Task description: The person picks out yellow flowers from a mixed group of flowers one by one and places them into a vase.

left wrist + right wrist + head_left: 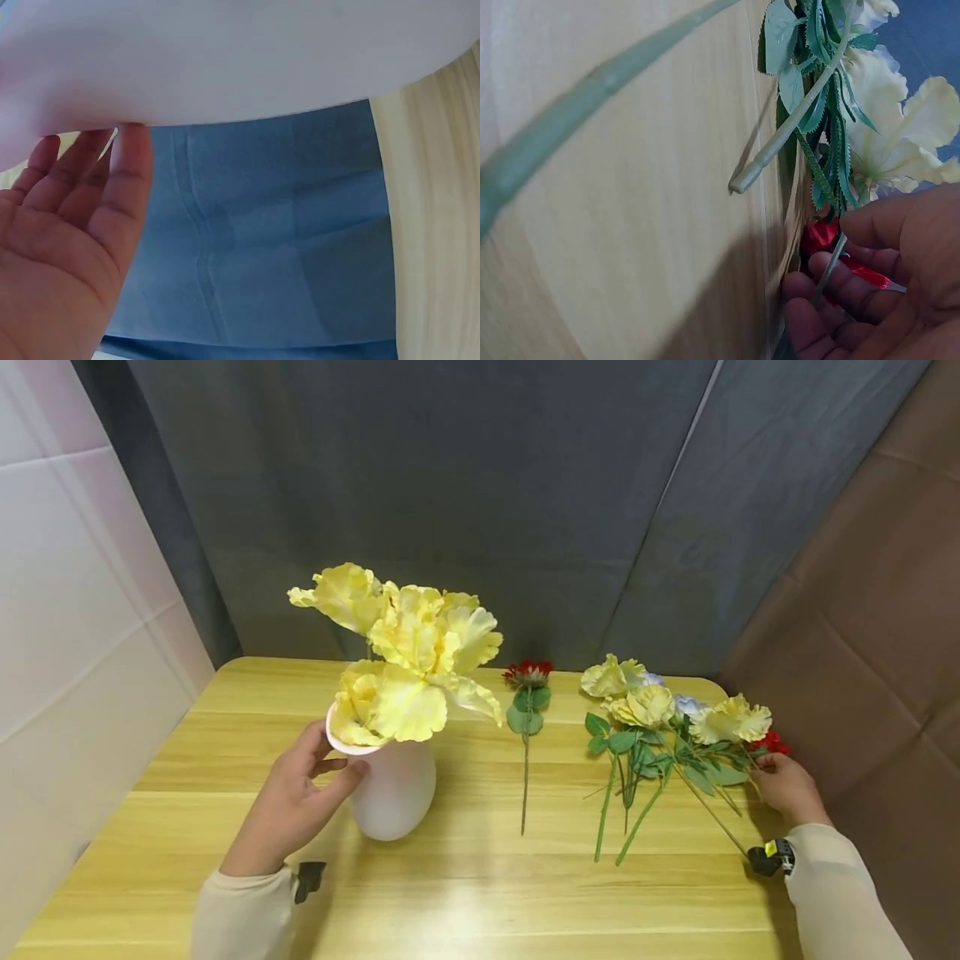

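Observation:
A white vase point(393, 797) stands on the left half of the table with large yellow flowers point(412, 635) in it. My left hand point(292, 802) holds the vase near its rim, thumb on the near side; its fingertips press the white wall in the left wrist view. At the right end of a loose heap of flowers, my right hand point(791, 789) has its fingers curled round a thin green stem point(830, 270). Just beyond those fingers lies a red flower point(771, 743), partly hidden; whether that stem belongs to it I cannot tell.
Pale yellow flowers point(645, 706) and bluish ones point(686, 704) lie with leaves and stems crossing at the right. A single red flower point(528, 675) lies between vase and heap. Dark cloth point(450, 485) hangs behind the table point(465, 893), brown cloth point(862, 635) at right.

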Demonstrator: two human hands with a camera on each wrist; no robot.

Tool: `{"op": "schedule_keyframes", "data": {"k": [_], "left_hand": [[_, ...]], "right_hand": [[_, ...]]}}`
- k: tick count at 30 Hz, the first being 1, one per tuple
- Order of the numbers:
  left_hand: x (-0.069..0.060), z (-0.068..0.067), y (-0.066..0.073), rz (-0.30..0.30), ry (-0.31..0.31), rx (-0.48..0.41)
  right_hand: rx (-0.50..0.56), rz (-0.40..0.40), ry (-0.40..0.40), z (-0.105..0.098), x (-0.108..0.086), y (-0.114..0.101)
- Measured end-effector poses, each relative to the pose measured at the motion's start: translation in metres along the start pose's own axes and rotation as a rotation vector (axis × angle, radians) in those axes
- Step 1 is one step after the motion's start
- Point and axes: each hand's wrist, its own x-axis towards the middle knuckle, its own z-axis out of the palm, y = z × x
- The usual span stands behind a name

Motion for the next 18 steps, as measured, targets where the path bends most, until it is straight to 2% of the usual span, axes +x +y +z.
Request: {"op": "schedule_keyframes", "data": {"k": [8,13,16,18], "left_hand": [[0.000,0.000,0.000,0.001,0.014,0.011],[0.001,0.000,0.000,0.065,0.021,0.019],[0.001,0.000,0.000,0.106,0.032,0.033],[0.000,0.000,0.000,0.109,0.043,0.045]], "right_hand": [[-0.041,-0.020,0.076,0.001,-0.003,-0.005],[-0.061,-0.059,0.120,-0.002,-0.007,-0.010],[-0.051,-0.082,0.161,-0.009,-0.012,-0.021],[-0.028,-0.086,0.185,-0.014,-0.015,-0.031]]}}
